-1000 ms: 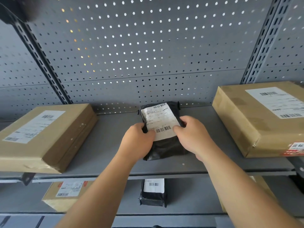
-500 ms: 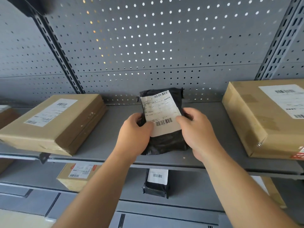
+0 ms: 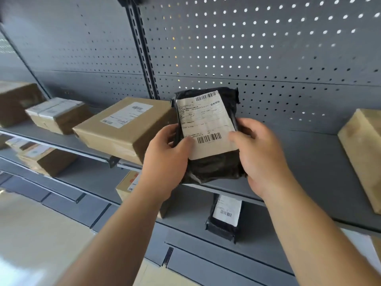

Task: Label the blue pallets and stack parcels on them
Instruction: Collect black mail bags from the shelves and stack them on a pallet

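Both hands grip the black poly parcel (image 3: 212, 168): left hand (image 3: 167, 149) has its thumb over the lower-left corner of the label (image 3: 206, 124), right hand (image 3: 261, 149) wraps the right edge with its thumb on the label. The parcel is held up in front of the middle shelf (image 3: 309, 157), just beside a brown carton (image 3: 123, 124); can't tell if its bottom touches the shelf lip. Likely risks: the slick, soft bag, held mostly by thumbs, could sag or slip on the carry, a swing left could clip the carton, and no blue pallet is in view, so the drop spot is unknown.
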{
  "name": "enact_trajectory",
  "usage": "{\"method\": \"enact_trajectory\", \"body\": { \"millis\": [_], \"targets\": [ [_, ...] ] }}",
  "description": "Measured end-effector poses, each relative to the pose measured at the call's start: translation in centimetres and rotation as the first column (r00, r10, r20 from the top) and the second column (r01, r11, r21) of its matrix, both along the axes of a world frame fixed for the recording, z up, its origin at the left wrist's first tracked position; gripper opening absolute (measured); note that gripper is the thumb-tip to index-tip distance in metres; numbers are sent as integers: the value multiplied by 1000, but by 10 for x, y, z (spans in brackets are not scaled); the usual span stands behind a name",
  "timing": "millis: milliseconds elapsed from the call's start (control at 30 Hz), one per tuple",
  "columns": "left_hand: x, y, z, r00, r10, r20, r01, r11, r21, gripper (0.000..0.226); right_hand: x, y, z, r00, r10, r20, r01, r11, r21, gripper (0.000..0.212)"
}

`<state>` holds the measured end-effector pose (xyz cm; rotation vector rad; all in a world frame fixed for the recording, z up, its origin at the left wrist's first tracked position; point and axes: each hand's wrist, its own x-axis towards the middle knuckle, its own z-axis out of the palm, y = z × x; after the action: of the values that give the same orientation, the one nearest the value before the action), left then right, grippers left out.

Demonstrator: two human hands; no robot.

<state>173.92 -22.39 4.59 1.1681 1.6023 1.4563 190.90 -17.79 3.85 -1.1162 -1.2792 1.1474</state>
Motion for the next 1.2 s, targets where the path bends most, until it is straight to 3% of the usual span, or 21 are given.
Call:
{"method": "enact_trajectory", "body": {
  "millis": [333, 667, 867, 1200],
  "targets": [
    [-124, -74, 24, 986, 147, 80, -154, 984, 86, 23, -131, -43, 28, 980, 196, -8, -193, 969, 152, 31],
    [-287, -186, 14, 909, 398, 121, -408, 909, 78, 34, -318, -119, 19, 889, 457, 5, -455, 884, 106, 29],
    [-365, -254, -3, 811, 559, 174, -571, 821, 24, 47, -417, -164, 4, 803, 596, -12, -596, 803, 30, 29],
    [-473, -318, -35, 590, 786, 184, -787, 611, -87, 47, -570, -198, -25, 606, 796, -9, -794, 603, -82, 21]
  ]
}}
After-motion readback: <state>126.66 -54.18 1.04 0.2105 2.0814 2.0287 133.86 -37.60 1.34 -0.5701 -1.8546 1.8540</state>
